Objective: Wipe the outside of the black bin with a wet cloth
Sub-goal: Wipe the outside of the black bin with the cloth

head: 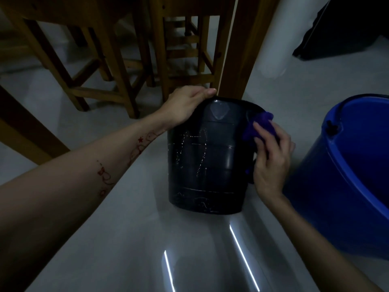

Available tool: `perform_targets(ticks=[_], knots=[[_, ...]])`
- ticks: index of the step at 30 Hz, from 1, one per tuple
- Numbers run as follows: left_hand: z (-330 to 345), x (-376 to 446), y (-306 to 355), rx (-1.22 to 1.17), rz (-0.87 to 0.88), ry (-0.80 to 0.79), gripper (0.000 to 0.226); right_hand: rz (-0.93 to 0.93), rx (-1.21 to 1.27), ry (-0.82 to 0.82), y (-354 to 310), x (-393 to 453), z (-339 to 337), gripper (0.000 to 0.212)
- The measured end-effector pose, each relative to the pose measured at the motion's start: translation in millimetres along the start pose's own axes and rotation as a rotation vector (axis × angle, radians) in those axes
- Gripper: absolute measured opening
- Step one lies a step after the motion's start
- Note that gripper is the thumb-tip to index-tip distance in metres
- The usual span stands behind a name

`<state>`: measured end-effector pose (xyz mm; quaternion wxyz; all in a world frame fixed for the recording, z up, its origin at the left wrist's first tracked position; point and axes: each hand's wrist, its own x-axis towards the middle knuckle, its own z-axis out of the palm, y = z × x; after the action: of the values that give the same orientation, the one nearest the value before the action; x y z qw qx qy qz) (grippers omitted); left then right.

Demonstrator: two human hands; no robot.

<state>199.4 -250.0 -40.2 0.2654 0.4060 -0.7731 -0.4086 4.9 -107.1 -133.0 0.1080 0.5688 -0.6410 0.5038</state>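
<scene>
Left hand (185,106) grips the bin (208,161) rim, fingers curled over it; right hand (271,152) presses a purple cloth (261,125) to its upper right side. Bin stands on pale glossy floor (126,228), wooden chairs (117,60) behind, blue bucket (347,175) just right

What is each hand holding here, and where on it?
Left hand grips the black bin at its upper rim. Right hand presses a bunched purple cloth against the bin's upper right side.
</scene>
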Motion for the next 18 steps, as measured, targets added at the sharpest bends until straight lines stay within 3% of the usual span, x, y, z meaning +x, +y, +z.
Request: perform_targets(ticks=[3, 10, 14, 18], knots=[[2, 4, 1, 0.003, -0.027, -0.016, 0.048, 0.033, 0.013, -0.028, -12, 9, 20, 0.035], [2, 2, -3, 0.028, -0.034, 0.011, 0.055, -0.328, -0.063, -0.099, -36, -11, 39, 0.033], [8, 5, 3, 0.063, -0.022, 0.008, 0.049, -0.521, -0.111, -0.196, -28, -61, 26, 0.046], [6, 4, 2, 0.205, 0.030, 0.069, 0.052, -0.591, -0.085, -0.294, -15, -106, 5, 0.041]])
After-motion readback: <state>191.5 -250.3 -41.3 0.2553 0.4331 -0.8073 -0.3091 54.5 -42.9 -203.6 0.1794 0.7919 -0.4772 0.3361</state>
